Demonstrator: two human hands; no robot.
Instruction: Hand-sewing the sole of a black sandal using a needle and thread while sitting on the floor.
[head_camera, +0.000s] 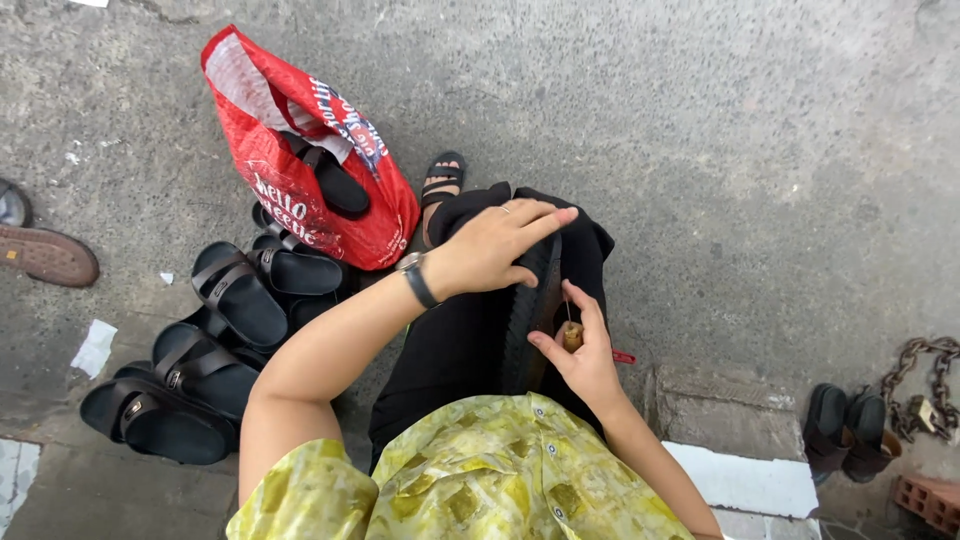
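Observation:
A black sandal (528, 320) stands on edge across my lap, sole toward me. My left hand (497, 246), with a watch on its wrist and a ring on a finger, lies over the sandal's upper edge and steadies it. My right hand (578, 350) pinches a small wooden-handled tool (571, 335) against the sandal's side; a thin needle or thread rises from it. I wear black trousers and a yellow patterned shirt.
A red plastic bag (300, 160) with a black sandal inside lies on the concrete at the upper left. Several black sandals (215, 340) are piled to my left. A brown shoe sole (45, 255) lies far left. Dark shoes (845, 430), a rusty chain (925, 385) and a brick (930, 500) sit at right.

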